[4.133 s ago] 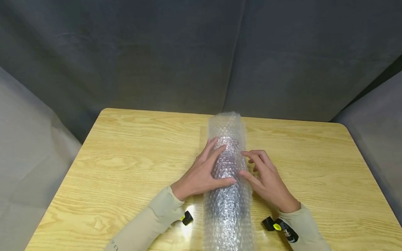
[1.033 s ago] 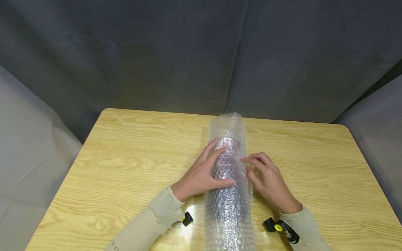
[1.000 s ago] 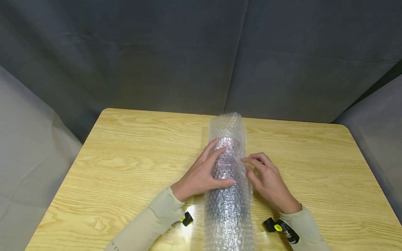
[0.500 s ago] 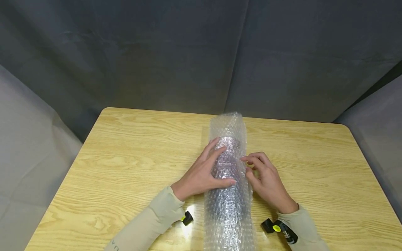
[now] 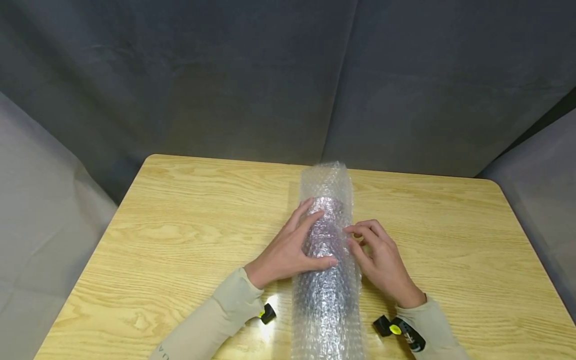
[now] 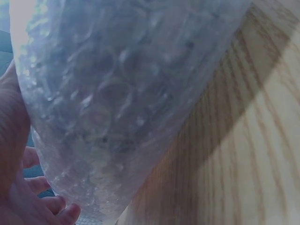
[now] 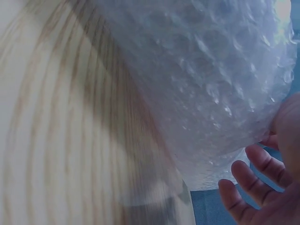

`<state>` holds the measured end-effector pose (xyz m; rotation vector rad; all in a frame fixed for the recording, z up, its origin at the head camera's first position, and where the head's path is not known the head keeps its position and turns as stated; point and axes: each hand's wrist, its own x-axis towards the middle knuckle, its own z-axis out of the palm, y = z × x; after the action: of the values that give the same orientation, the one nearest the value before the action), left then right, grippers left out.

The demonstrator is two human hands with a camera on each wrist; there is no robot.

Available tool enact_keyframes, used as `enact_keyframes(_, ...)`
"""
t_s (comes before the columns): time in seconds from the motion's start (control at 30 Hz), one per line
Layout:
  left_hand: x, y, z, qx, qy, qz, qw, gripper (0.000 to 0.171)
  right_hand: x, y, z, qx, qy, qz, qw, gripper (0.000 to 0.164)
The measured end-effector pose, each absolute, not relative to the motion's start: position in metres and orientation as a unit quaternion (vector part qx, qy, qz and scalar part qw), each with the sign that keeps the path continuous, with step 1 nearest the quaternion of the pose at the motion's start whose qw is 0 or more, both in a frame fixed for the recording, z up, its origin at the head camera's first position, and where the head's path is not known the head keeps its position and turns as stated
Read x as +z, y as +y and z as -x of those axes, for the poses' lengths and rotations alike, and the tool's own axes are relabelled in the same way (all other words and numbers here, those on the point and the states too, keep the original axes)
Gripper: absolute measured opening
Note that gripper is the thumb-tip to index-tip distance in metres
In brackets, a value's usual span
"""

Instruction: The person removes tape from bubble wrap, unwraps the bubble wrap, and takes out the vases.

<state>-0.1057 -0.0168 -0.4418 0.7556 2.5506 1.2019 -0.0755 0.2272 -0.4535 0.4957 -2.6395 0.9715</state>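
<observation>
A long roll of clear bubble wrap [image 5: 326,310] lies lengthwise on the wooden table, from near its back edge to the bottom of the head view. Something greyish with a purplish tint shows through the layers; its kind is hidden. My left hand [image 5: 288,250] rests on the roll's left side and top, fingers and thumb spread. At the right side, my right hand [image 5: 382,257] pinches the wrap's edge between thumb and index finger. In the right wrist view the other fingers [image 7: 255,180] stand away from the wrap [image 7: 201,75]. The left wrist view shows left fingertips [image 6: 54,204] against the wrap [image 6: 117,84].
The wood-grain table [image 5: 180,225] extends to both sides of the roll. A dark grey curtain [image 5: 247,85] hangs behind it, with lighter grey cloth [image 5: 36,210] at the left and more [image 5: 540,200] at the right. Black wrist devices [image 5: 267,314] sit at both sleeves.
Over the last seconds the right thumb and index finger have drawn closer together at the wrap's edge, and the right hand has shifted slightly. The left hand and the roll stay almost still.
</observation>
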Motion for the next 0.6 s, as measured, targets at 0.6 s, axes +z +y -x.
enact_keyframes(0.6, -0.4366, -0.0166, 0.1056, 0.372, 0.882, -0.269, 0.106, 0.108, -0.4575, 0.2245, 0.0753, 0.344, -0.908, -0.174, 0.163, 0.023)
